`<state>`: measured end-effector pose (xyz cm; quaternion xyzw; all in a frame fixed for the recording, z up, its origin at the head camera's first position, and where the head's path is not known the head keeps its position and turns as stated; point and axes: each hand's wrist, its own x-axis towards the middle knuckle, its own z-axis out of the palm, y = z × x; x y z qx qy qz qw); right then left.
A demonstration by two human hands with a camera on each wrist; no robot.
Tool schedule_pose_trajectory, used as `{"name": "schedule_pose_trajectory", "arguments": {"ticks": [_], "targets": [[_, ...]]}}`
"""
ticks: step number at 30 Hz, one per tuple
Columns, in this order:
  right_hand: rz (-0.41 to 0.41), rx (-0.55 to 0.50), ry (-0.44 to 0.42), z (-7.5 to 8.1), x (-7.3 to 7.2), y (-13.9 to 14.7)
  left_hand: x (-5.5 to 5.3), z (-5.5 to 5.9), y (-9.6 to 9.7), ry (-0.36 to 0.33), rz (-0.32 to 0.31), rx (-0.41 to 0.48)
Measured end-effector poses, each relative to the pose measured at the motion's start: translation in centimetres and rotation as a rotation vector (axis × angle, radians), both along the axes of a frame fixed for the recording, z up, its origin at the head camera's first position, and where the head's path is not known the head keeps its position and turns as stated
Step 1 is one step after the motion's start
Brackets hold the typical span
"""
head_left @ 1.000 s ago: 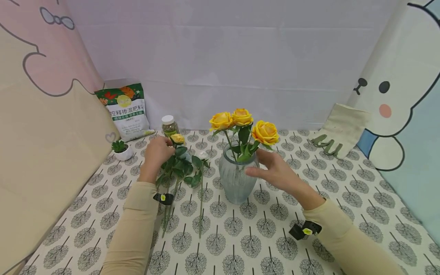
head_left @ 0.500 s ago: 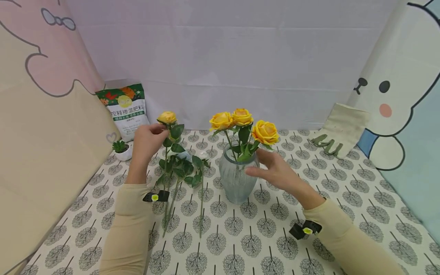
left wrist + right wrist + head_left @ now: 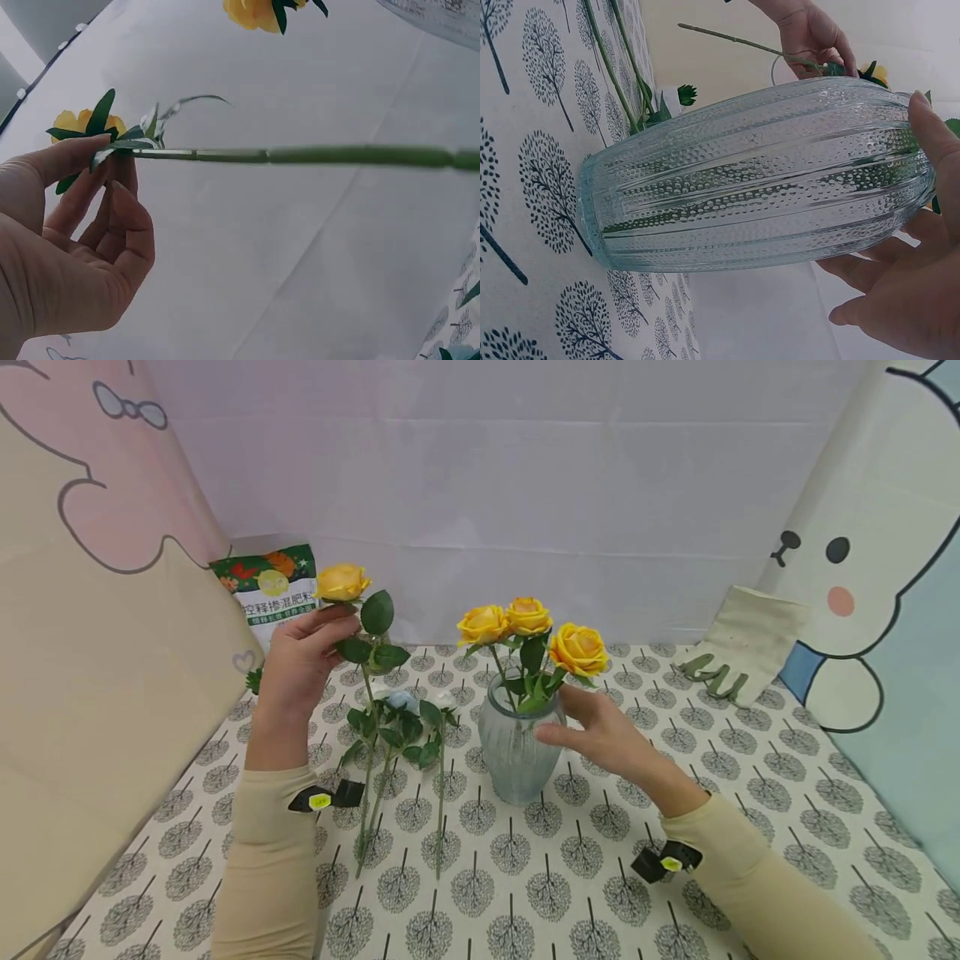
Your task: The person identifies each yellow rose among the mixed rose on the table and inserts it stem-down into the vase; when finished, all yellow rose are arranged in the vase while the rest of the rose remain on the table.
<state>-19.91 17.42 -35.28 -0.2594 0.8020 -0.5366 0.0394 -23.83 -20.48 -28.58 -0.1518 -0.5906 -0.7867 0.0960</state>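
Note:
Raised at the left in the head view, my left hand [image 3: 296, 656] pinches a yellow rose [image 3: 342, 582] just below its bloom. Its green stem [image 3: 322, 155] stretches away from the fingers in the left wrist view. My right hand [image 3: 609, 737] holds the ribbed clear glass vase [image 3: 517, 760] near its rim, thumb in front and fingers around the far side. The vase stands upright on the table. Three yellow roses [image 3: 528, 616] lean out of its mouth, their stems blurred through the glass.
Left of the vase lie a pale blue flower [image 3: 402, 700] and a white flower [image 3: 446, 700] with leafy stems. A fertilizer bag [image 3: 281, 597] leans at the back left, partly hiding behind my left hand. Work gloves [image 3: 750, 635] lie at the back right.
My left hand has lifted the yellow rose from among the lying flowers, up and to the left. My right hand and the vase have stayed in place.

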Motion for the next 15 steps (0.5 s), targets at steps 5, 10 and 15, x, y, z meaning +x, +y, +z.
{"name": "schedule_pose_trajectory", "arguments": {"ticks": [5, 10, 15], "targets": [[-0.003, 0.000, 0.000, -0.1, 0.0, 0.0, 0.6, 0.7, 0.3, 0.015, -0.153, 0.282], [-0.005, -0.002, -0.002, 0.0, 0.0, 0.0, 1.3, 1.4, 1.1, 0.100, -0.278, 0.575], [-0.002, 0.001, -0.006, 0.0, 0.0, 0.0, 2.2, 2.3, 2.2, 0.107, -0.272, 0.891]]}}
